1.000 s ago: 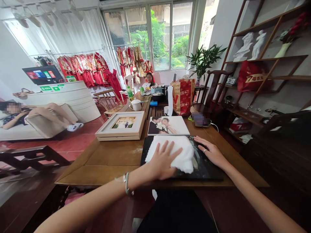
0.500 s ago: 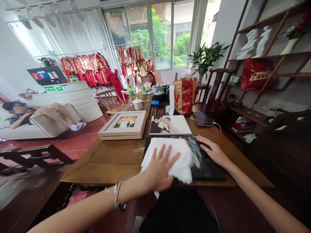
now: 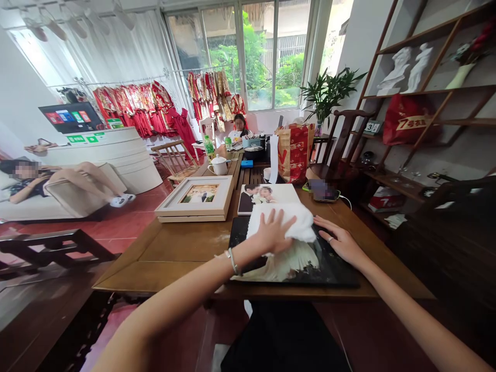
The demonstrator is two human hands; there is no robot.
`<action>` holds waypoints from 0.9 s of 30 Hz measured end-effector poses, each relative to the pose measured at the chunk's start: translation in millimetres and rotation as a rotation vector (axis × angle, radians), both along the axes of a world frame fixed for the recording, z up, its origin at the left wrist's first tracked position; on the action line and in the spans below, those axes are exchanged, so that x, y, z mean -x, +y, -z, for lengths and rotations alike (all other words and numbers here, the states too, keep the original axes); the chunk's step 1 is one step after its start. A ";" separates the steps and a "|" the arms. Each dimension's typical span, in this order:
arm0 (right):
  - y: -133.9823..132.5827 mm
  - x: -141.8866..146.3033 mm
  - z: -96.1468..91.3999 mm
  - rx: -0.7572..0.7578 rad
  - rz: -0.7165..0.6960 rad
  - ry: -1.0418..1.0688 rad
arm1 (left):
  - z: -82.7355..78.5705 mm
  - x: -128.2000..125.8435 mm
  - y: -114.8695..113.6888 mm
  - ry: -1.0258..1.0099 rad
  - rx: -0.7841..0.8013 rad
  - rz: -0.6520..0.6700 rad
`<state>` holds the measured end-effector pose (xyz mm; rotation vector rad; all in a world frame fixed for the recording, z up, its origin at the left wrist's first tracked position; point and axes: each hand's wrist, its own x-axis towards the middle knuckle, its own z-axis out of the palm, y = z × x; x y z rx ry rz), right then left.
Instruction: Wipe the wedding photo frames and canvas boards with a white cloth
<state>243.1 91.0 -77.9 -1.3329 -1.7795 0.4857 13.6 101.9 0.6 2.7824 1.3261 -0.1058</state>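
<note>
A large dark photo print lies flat near the front edge of the wooden table. My left hand lies on a white cloth at the far part of the print, fingers spread and pressing down. My right hand rests flat on the print's right side, fingers apart, a ring on one finger. Just beyond the cloth lies a second, lighter photo print.
A framed photo sits on the table's left. Farther back stand a white teapot, a red paper bag and a phone. A person sits at the far end; another lies on a sofa. Shelves line the right wall.
My left hand has slid the white cloth away from me to the far edge of the dark print, uncovering its near part. My right hand has stayed in place.
</note>
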 end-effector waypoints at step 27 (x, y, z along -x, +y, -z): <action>3.0 -1.4 5.7 -0.027 0.023 0.077 | 6.7 -34.9 0.3 -0.076 -0.102 -0.055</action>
